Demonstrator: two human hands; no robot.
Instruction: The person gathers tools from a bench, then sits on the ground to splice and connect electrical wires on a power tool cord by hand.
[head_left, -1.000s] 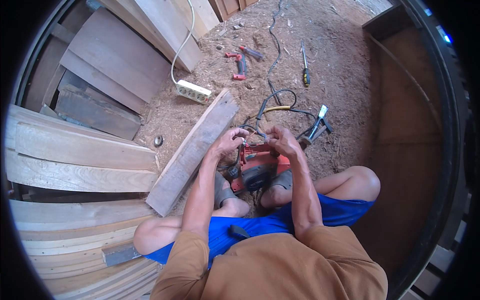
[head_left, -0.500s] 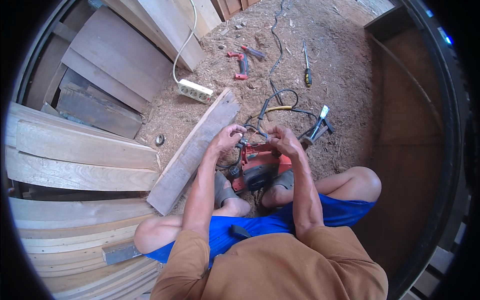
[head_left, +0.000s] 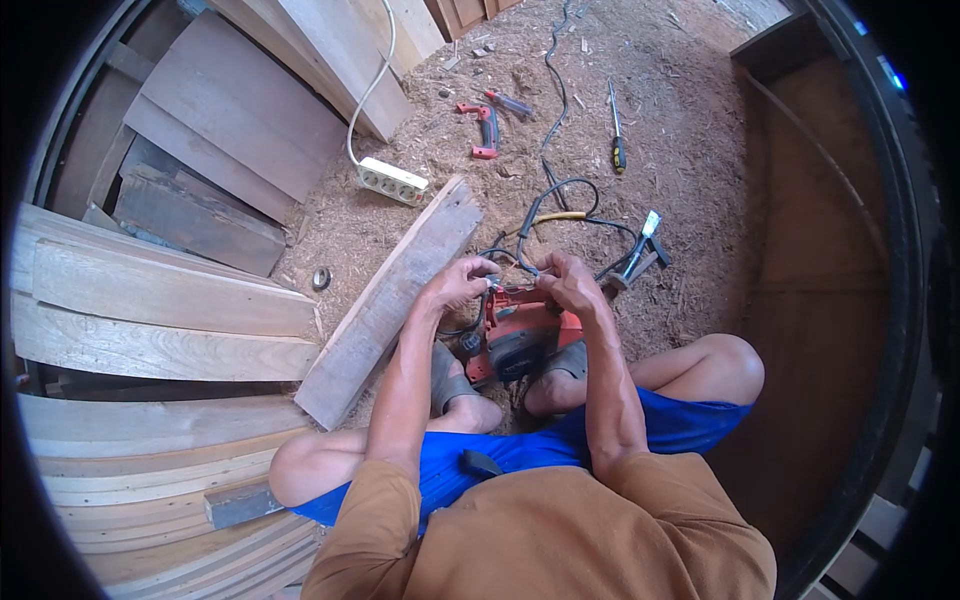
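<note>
Red power tool [head_left: 522,322] near centre, seemingly opened, handle cover [head_left: 488,131] lying far off, unfitted; left hand [head_left: 458,284] and right hand [head_left: 571,284] above, fingers narrowed, grip unclear

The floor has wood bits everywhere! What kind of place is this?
It looks like a woodworking shop, though I can't be certain. Boards are piled up on the left, sawdust is spread about, and there's a red power tool.
</note>
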